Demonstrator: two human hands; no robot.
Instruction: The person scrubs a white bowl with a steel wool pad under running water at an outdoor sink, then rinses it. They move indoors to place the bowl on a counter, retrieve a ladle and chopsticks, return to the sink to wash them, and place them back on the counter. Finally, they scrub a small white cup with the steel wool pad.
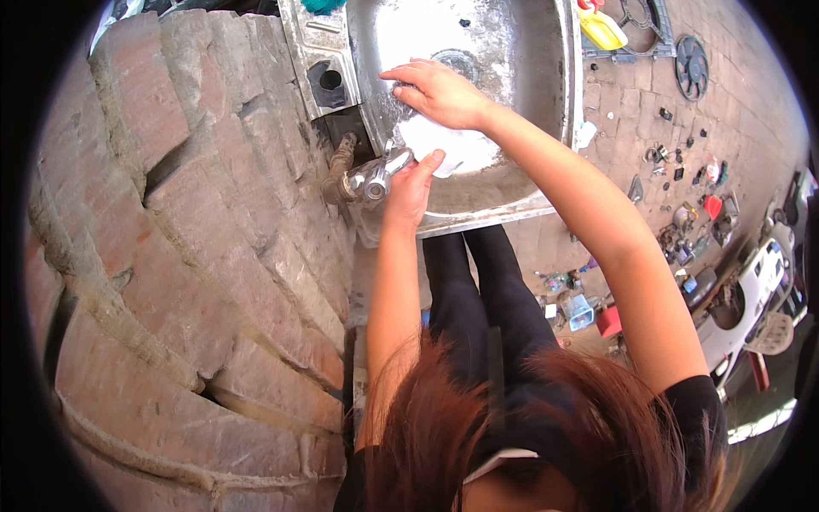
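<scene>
Over the near end of a worn metal sink [550, 111], both of my hands are at a bright white cloth [439, 143]. My left hand [411, 192] grips its near edge, thumb on top and the other fingers hidden. Right beside that hand is a metal faucet [380, 179], partly covering it. My right hand [439, 94] reaches across from the right, above the cloth's far edge. Its fingers are stretched out to the left, with the thumb apart. Glare washes out the cloth's detail, and its underside is hidden.
A rough brick wall [188, 230] rises close on the left. Teal scrubbing mesh [322, 5] lies on the sink's far left corner. Beyond the right rim are a yellow bottle [603, 31], a black fan [692, 66] and scattered small parts. A blue basket [580, 312] stands on the ground.
</scene>
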